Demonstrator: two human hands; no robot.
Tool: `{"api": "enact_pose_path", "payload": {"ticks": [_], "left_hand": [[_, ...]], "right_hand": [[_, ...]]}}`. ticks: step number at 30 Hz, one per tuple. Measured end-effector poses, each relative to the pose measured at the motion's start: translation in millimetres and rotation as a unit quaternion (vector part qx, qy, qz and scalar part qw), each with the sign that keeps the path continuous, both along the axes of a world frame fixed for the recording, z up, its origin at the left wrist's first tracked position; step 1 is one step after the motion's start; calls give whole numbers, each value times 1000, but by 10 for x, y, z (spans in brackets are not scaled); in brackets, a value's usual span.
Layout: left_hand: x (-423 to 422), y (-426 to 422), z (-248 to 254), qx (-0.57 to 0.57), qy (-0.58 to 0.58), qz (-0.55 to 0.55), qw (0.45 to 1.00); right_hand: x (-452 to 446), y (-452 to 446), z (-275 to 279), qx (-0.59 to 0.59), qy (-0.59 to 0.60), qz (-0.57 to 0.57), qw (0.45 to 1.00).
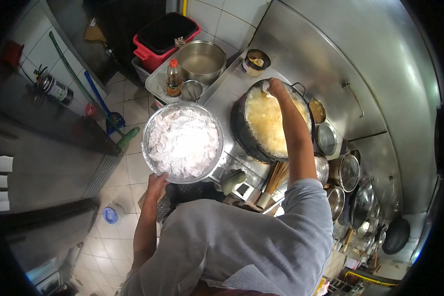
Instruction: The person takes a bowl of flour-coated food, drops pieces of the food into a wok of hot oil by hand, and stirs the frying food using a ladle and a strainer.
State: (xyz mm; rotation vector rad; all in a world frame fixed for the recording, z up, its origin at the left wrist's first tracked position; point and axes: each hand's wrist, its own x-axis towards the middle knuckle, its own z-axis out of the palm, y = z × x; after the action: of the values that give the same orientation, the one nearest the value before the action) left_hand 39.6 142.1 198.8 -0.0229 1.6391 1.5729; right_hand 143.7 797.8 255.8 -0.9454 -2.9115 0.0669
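My left hand [157, 185] grips the near-left rim of a wide metal bowl [145, 148]. Heaped in the bowl are flour-coated pieces [182, 140], white and powdery; what is under the coating cannot be made out. My right hand [277, 89] reaches over the far side of a big dark pot [240, 130] full of bubbling yellow oil [269, 123]. A small white floured piece [266, 88] shows at the fingertips of that hand, just above the oil. The bowl is held to the left of the pot.
Beyond the bowl stand an orange-capped bottle [173, 79], a steel pot [202, 81] of cloudy liquid and a red bin [143, 53]. A small tin [256, 63] sits behind the oil pot. Strainers and pans [350, 172] line the right side. A bamboo brush [276, 178] lies near me.
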Motion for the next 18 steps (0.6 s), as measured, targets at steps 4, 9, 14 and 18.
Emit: {"api": "enact_pose_path", "payload": {"ticks": [4, 9, 14, 18], "left_hand": [[-3, 17, 66, -13, 1, -11, 1000], [-13, 20, 59, -1, -2, -15, 1000], [-38, 0, 27, -16, 2, -27, 1000], [-22, 8, 52, -5, 8, -24, 1000]], "right_hand": [[113, 219, -28, -7, 46, -61, 997], [443, 72, 350, 16, 120, -59, 991], [761, 125, 233, -13, -17, -105, 994], [951, 9, 91, -44, -8, -70, 997]]}}
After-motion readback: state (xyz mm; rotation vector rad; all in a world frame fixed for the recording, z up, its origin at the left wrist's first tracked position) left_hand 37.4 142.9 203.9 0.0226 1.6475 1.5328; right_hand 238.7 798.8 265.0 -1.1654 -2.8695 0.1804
